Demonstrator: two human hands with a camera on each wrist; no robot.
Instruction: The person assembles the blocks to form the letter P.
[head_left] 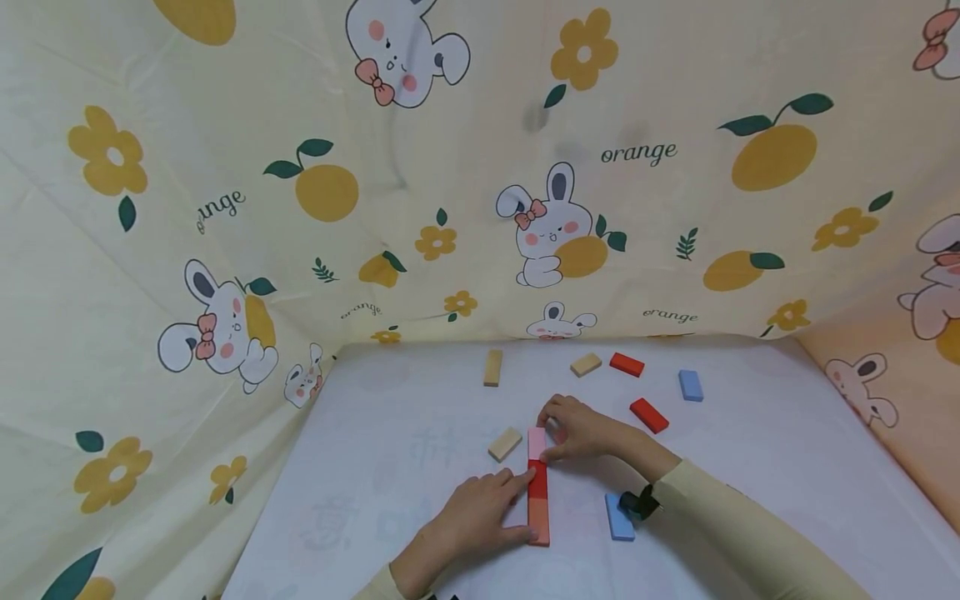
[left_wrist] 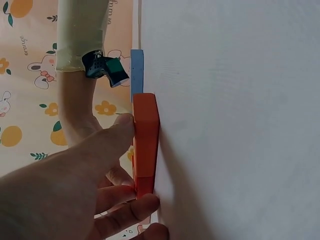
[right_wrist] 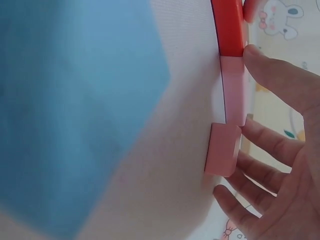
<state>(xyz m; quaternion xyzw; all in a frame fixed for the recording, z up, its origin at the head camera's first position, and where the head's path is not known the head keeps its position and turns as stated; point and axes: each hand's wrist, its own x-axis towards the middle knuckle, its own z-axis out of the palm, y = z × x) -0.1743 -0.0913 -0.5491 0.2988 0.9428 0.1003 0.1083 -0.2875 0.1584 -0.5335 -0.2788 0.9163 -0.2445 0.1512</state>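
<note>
A straight row of blocks lies on the white tabletop, with an orange block (head_left: 538, 523) nearest, a red block (head_left: 537, 480) in the middle and a pink block (head_left: 536, 443) farthest. My left hand (head_left: 480, 512) touches the row's left side, thumb at the orange block and forefinger at the red one. Around the pink block my right hand (head_left: 581, 429) curls, its thumb near the red-pink joint and its forefinger at the far end. In the right wrist view, a salmon-pink block (right_wrist: 222, 150) stands against that end beside the other fingers. From the head view the hand hides it.
A blue block (head_left: 619, 517) lies under the right forearm. Left of the row is a wooden block (head_left: 505, 444). Farther back are more plain wooden blocks (head_left: 492, 367), red blocks (head_left: 648, 415) and another blue block (head_left: 691, 386). A patterned cloth (head_left: 480, 208) hangs behind the table.
</note>
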